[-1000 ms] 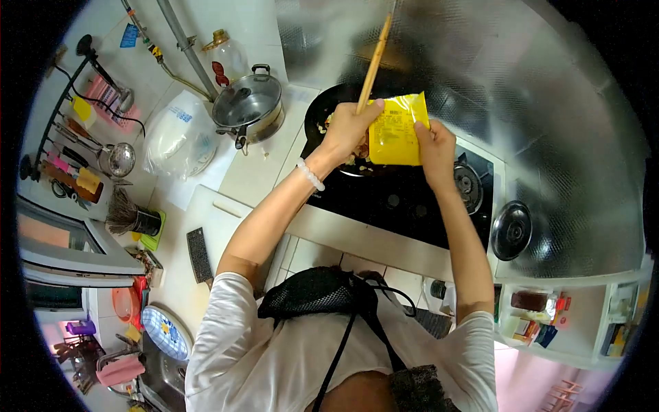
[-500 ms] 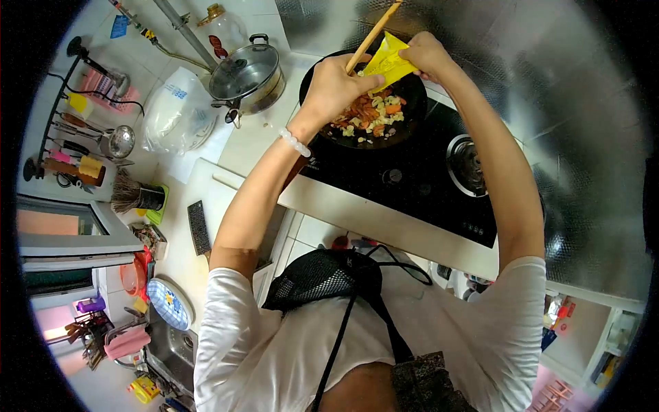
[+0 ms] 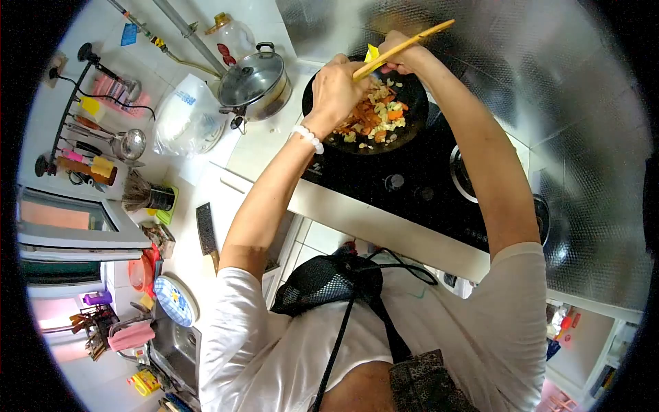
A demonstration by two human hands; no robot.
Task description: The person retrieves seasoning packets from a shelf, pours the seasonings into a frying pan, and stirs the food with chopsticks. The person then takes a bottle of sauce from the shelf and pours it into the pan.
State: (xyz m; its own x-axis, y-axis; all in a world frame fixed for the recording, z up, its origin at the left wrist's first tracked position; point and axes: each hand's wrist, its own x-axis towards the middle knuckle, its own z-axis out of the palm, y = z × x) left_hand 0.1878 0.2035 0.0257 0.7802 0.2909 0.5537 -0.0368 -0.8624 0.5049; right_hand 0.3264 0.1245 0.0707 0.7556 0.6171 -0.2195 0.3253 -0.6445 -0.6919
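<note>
Over the dark wok [image 3: 401, 137], my left hand [image 3: 338, 89] is closed around a light wooden stick [image 3: 425, 34], which slants up to the right across my right hand. Whether it is one stick or a pair of chopsticks, I cannot tell. My right hand [image 3: 401, 55] is closed on a yellow packet [image 3: 372, 53] at the wok's far side. Most of the packet is hidden behind the hands and stick. Inside the wok lie orange and pale pieces of chopped food [image 3: 377, 117].
The wok sits on a black stove [image 3: 398, 199] with another burner [image 3: 463, 172] to its right. A lidded pot [image 3: 264, 89] and a plastic-wrapped stack [image 3: 189, 117] stand at left. A cleaver [image 3: 206, 230] lies on the counter, near a blue-patterned plate [image 3: 175, 301] by the sink [image 3: 180, 350].
The wooden stick has swung from steep to a flatter slant toward the right. My right hand has shifted slightly left, and much less of the yellow packet shows. The view has shifted slightly.
</note>
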